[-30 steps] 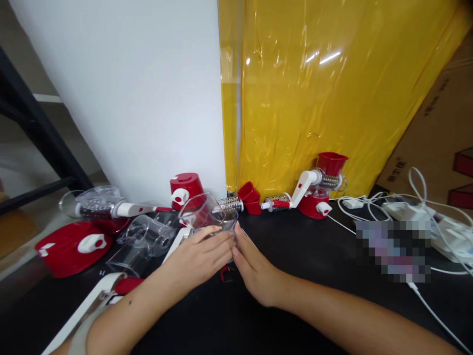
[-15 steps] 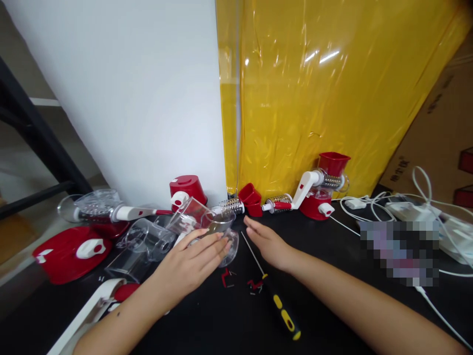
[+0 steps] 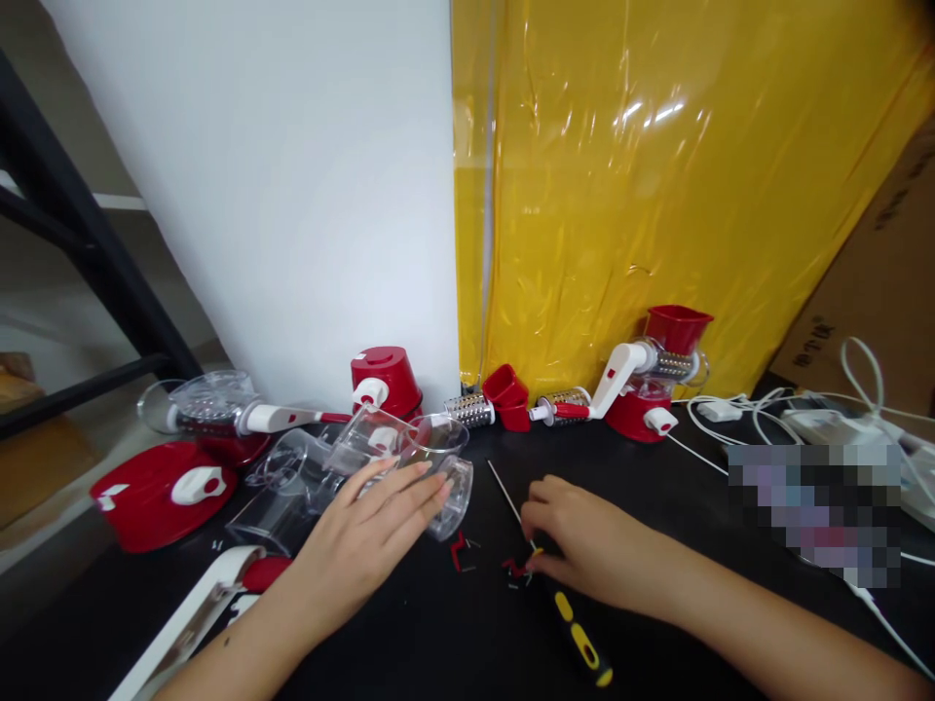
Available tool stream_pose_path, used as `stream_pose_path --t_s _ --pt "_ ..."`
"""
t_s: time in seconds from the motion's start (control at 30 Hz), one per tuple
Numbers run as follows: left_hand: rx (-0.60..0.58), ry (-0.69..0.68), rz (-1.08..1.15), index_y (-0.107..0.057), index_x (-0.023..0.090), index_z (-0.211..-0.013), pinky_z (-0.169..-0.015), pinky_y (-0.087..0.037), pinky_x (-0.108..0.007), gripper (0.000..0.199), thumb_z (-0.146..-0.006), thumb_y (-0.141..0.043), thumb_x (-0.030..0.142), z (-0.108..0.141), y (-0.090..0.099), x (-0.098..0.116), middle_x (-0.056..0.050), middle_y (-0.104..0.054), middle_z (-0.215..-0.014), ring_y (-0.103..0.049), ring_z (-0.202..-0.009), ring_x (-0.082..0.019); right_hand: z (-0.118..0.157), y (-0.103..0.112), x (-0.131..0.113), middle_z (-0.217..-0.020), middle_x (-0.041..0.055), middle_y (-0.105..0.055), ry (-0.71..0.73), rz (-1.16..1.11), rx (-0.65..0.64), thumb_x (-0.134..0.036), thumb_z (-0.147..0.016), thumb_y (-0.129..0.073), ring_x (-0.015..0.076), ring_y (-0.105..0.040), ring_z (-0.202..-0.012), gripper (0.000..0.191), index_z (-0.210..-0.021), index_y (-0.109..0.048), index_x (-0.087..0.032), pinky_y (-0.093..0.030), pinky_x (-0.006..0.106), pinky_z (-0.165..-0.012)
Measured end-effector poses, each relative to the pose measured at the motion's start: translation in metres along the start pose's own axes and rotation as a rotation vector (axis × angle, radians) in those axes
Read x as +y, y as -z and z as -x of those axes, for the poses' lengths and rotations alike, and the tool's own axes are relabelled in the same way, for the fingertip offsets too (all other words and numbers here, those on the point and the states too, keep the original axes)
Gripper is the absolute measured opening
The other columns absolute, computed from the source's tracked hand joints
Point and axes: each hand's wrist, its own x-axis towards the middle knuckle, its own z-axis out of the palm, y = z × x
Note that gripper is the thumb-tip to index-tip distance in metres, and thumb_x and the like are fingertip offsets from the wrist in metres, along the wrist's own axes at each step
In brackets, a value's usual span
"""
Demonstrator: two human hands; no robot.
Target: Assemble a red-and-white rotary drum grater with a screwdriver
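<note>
My left hand [image 3: 380, 516] rests with fingers spread over a clear plastic housing [image 3: 451, 497], touching it. Close by the screwdriver [image 3: 574, 623], which lies on the black table with its shaft pointing away, is my right hand [image 3: 566, 531]. Its fingers are bent, with thumb and fingers apart around the screwdriver's neck; whether they touch it is unclear. Between the hands lie a small red bracket [image 3: 457, 553], a second red piece [image 3: 511, 567] and several small screws. A red base [image 3: 384, 382] stands behind the clear housing.
On the left are a red base [image 3: 161, 497], a white crank handle [image 3: 182, 623] and a grater drum assembly [image 3: 211, 404]. Behind stand red hoppers [image 3: 507, 389], grater drums and an assembled grater [image 3: 639, 414]. White cables [image 3: 737, 414] and a blurred-out item lie at right.
My right hand has come nearer and its outstretched fingers have bent, down by the screwdriver's neck. My left hand stays on the clear housing. The whole view has shifted slightly.
</note>
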Motion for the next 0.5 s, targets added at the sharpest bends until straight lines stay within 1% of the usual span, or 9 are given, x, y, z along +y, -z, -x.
stream_pose_path --t_s 0.07,0.13,0.2,0.23,0.3,0.37,0.43,0.5 --pt "-0.006 0.020 0.014 -0.057 0.018 -0.130 -0.112 -0.033 -0.043 0.046 -0.089 -0.049 -0.001 0.004 0.000 -0.001 -0.005 -0.068 -0.125 -0.053 -0.126 -0.021 0.008 0.001 -0.001 -0.096 0.0058 -0.064 -0.027 0.036 -0.063 -0.026 -0.076 -0.077 0.0248 -0.060 -0.094 0.020 -0.091 -0.066 -0.021 -0.050 0.037 -0.079" --pt "0.009 0.049 0.039 -0.055 0.017 -0.131 -0.112 -0.034 -0.045 0.049 -0.086 -0.054 -0.002 0.006 -0.001 -0.001 -0.006 -0.067 -0.125 -0.053 -0.125 -0.022 0.012 0.002 0.000 -0.097 0.0050 -0.064 -0.050 0.050 -0.090 -0.024 -0.076 -0.076 0.0245 -0.062 -0.093 0.021 -0.094 -0.066 -0.021 -0.050 0.037 -0.079" --pt "0.059 0.110 0.102 -0.053 0.017 -0.131 -0.112 -0.037 -0.047 0.053 -0.082 -0.059 -0.002 0.007 -0.002 -0.001 -0.008 -0.066 -0.123 -0.054 -0.123 -0.024 0.015 0.005 0.002 -0.097 0.0045 -0.064 -0.065 0.075 -0.099 -0.018 -0.076 -0.072 0.0239 -0.063 -0.091 0.019 -0.094 -0.065 -0.021 -0.050 0.035 -0.078" --pt "0.103 0.156 0.144 -0.052 0.016 -0.131 -0.110 -0.039 -0.048 0.054 -0.081 -0.062 -0.001 0.007 -0.004 -0.001 -0.010 -0.065 -0.121 -0.055 -0.122 -0.024 0.016 0.007 0.003 -0.096 0.0046 -0.064 -0.073 0.096 -0.098 -0.015 -0.077 -0.069 0.0236 -0.064 -0.090 0.018 -0.093 -0.064 -0.021 -0.049 0.035 -0.077" --pt "0.207 0.265 0.232 -0.049 0.017 -0.132 -0.107 -0.045 -0.049 0.058 -0.078 -0.068 0.004 0.008 -0.006 0.000 -0.012 -0.062 -0.119 -0.055 -0.121 -0.027 0.017 0.011 0.006 -0.094 0.0049 -0.065 -0.096 0.144 -0.082 -0.010 -0.078 -0.063 0.0230 -0.065 -0.086 0.016 -0.091 -0.063 -0.020 -0.048 0.033 -0.073" --pt "0.303 0.370 0.319 -0.045 0.019 -0.134 -0.102 -0.049 -0.051 0.064 -0.077 -0.070 0.008 0.010 -0.009 -0.001 -0.013 -0.057 -0.120 -0.055 -0.121 -0.028 0.017 0.013 0.007 -0.090 0.0048 -0.065 -0.118 0.166 -0.055 -0.010 -0.081 -0.059 0.0218 -0.065 -0.081 0.012 -0.088 -0.062 -0.020 -0.047 0.032 -0.069" --pt "0.359 0.420 0.392 -0.042 0.022 -0.137 -0.101 -0.050 -0.054 0.068 -0.076 -0.070 0.010 0.011 -0.012 -0.001 -0.014 -0.053 -0.123 -0.056 -0.121 -0.030 0.018 0.013 0.007 -0.086 0.0044 -0.064 -0.129 0.153 -0.018 -0.013 -0.086 -0.056 0.0200 -0.064 -0.076 0.008 -0.086 -0.061 -0.019 -0.046 0.031 -0.066" --pt "0.387 0.431 0.441 -0.041 0.023 -0.137 -0.102 -0.049 -0.057 0.071 -0.074 -0.071 0.010 0.013 -0.014 -0.002 -0.014 -0.052 -0.123 -0.056 -0.121 -0.031 0.017 0.014 0.003 -0.085 0.0042 -0.063 -0.117 0.127 0.049 -0.016 -0.090 -0.053 0.0185 -0.062 -0.074 0.009 -0.085 -0.061 -0.019 -0.046 0.030 -0.066"
